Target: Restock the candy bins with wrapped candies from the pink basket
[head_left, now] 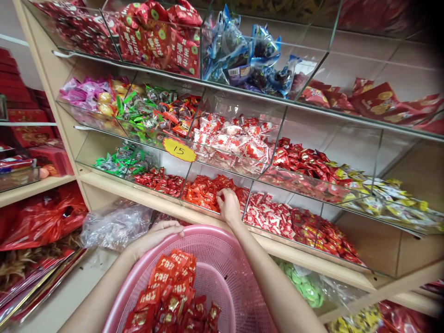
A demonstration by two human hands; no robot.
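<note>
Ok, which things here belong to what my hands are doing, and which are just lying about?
In use:
pink perforated plastic basket, left hand on its rim
shiny red packets inside it
small bright-red wrapped pieces beside the right hand

Just lying about:
crumpled clear plastic bag
blue-wrapped packets higher up
</note>
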